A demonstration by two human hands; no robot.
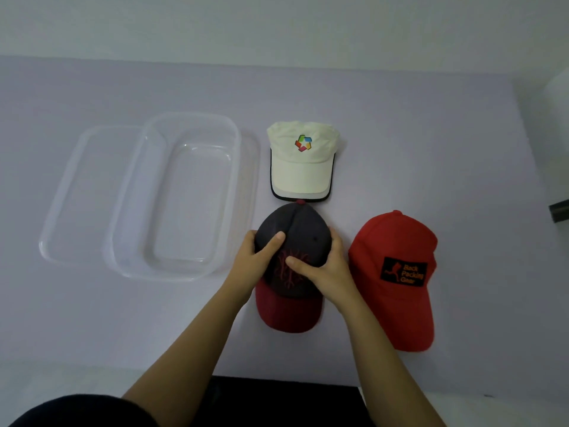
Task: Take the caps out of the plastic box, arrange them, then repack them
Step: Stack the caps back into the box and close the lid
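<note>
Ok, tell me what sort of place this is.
Probably a staged indoor tabletop, not a home or shop: a plain lilac-covered table against a bare pale wall, holding only three caps and an empty clear plastic box.

We see a pale lilac table (pixel 431 124) that runs up to a light wall at the far side. At left a clear plastic box (pixel 175 195) sits on a flat clear lid (pixel 70 198), which lies on the table and shows beyond the box's left and right sides. Right of the box, farther off, lies a cream cap (pixel 303 161), its peak pointing near. Just near of it rests a dark cap with a maroon peak (pixel 292 309). To the right of that, close beside it, lies a red cap (pixel 397 272) with a black patch.
</note>
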